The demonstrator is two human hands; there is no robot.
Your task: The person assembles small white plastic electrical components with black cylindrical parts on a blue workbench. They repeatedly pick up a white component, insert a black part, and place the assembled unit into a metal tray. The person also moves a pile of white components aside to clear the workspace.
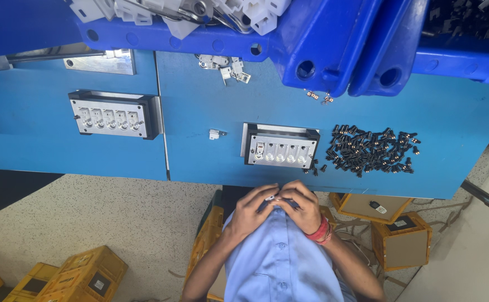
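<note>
Both hands meet at six o'clock: left hand point(254, 207) and right hand point(303, 206) pinch a small part point(270, 198); keeping fingertips close steadies it.

I see the near fixture block point(280, 146) on the table point(199, 106); the pile of small parts point(372, 150) lies just right of it, a second block point(114, 114) well left, bins point(323, 39) behind it.

I see bright, even daylight; soft faint shadows; mild glare on metal plate point(100, 61); focus sharp, slight edge warp.
</note>
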